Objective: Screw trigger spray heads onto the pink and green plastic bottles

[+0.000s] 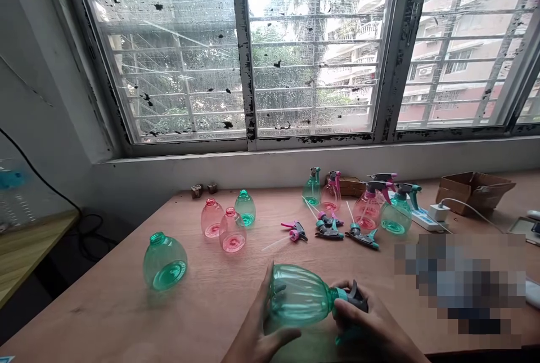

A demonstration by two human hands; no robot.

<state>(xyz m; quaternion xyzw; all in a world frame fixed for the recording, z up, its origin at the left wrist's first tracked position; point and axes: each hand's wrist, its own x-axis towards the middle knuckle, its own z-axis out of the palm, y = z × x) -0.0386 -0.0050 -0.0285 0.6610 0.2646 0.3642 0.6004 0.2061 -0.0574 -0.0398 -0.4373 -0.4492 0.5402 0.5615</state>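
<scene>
A clear green spray bottle [300, 295] lies on its side in the air between my hands, its neck pointing right. My left hand [264, 318] cups its base, with fingers behind the plastic and the thumb below. At the neck, my right hand [365, 315] grips the black and teal trigger sprayer [356, 297], thumb on the collar. Part of the sprayer is hidden by that hand. Beyond my hands lie several loose trigger sprayers [329, 231] in pink, teal and black, with thin clear tubes.
Open-necked bottles stand to the left: a green one [164, 261], two pink ones [233, 233] and another green one [245, 208]. Several bottles with sprayers [367, 208] stand at the back right. Further right are a power strip [424, 218], a charger [439, 212] and a cardboard box [475, 191].
</scene>
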